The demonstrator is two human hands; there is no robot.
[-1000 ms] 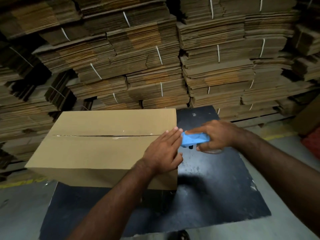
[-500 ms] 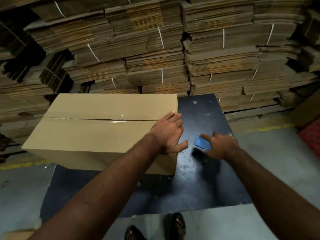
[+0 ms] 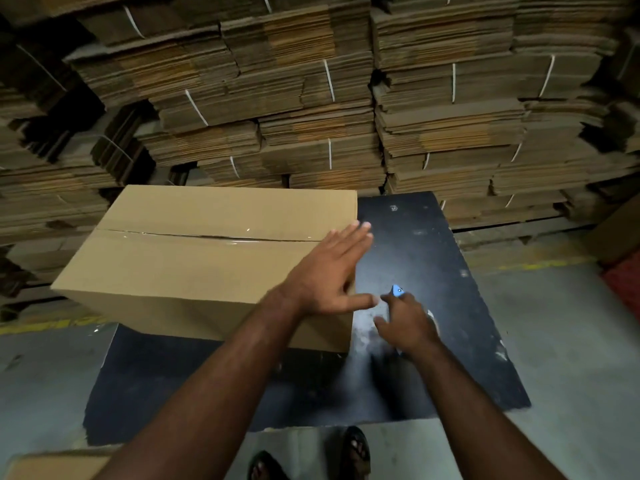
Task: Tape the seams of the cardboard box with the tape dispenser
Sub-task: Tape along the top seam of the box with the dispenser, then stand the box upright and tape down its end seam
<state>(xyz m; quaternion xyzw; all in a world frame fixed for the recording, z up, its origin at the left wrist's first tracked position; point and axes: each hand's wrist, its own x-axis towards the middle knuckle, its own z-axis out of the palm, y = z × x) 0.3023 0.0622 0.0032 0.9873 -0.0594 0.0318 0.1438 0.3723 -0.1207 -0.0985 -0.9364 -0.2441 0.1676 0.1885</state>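
Observation:
The cardboard box (image 3: 194, 268) sits on the left half of a black table (image 3: 446, 258). Clear tape shines along its top centre seam (image 3: 207, 236). My left hand (image 3: 329, 271) lies flat on the box's right end, fingers spread, holding nothing. My right hand (image 3: 408, 323) is low over the table, just right of the box, palm down. Only the blue tip of the tape dispenser (image 3: 397, 291) shows past its fingers. The rest is hidden under the hand, so I cannot tell whether it is gripped.
Strapped bundles of flattened cardboard (image 3: 322, 98) form a wall right behind the table. Grey floor (image 3: 571, 341) lies to the right, with a red object (image 3: 623, 285) at the edge. Sandalled feet (image 3: 356, 452) stand at the table's near edge. Another cardboard piece (image 3: 52, 465) is at bottom left.
My right hand has dropped from the box's seam end down to the table with the blue dispenser. My left hand has opened flat and slid along the box's right end.

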